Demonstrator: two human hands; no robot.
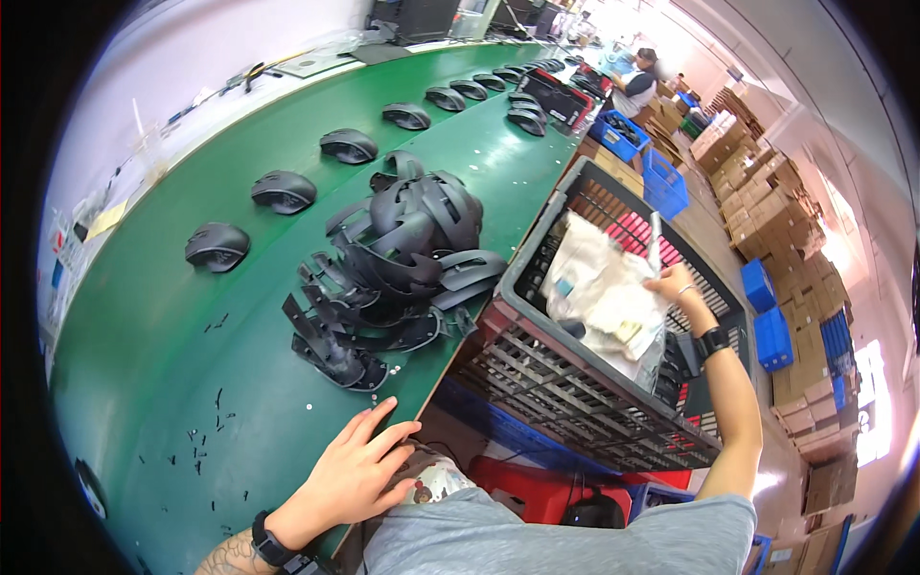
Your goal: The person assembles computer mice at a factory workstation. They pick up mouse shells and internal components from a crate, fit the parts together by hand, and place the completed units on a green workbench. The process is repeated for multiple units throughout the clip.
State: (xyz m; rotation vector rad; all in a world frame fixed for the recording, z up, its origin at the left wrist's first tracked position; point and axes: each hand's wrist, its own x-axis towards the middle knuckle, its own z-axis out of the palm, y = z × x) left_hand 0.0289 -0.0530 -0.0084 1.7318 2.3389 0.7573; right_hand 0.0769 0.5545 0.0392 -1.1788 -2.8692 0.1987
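My left hand (359, 470) rests at the green table's near edge, fingers spread and holding nothing. My right hand (677, 286) reaches into a black plastic crate (585, 359) and has its fingers closed on the edge of a crumpled white bag (604, 287). Dark parts lie beneath the bag, mostly covered by it. Left of the crate, a heap of black curved mouse shells (407, 240) is piled on the table. Some tiny white pieces lie between the heap and my left hand.
A row of black computer mice (285, 192) runs along the green table (278, 355). Small black bits (196, 450) are scattered at the left. Blue crates (663, 182) and stacked cardboard boxes (767, 201) stand at the right. Another person (637, 86) sits farther along the table.
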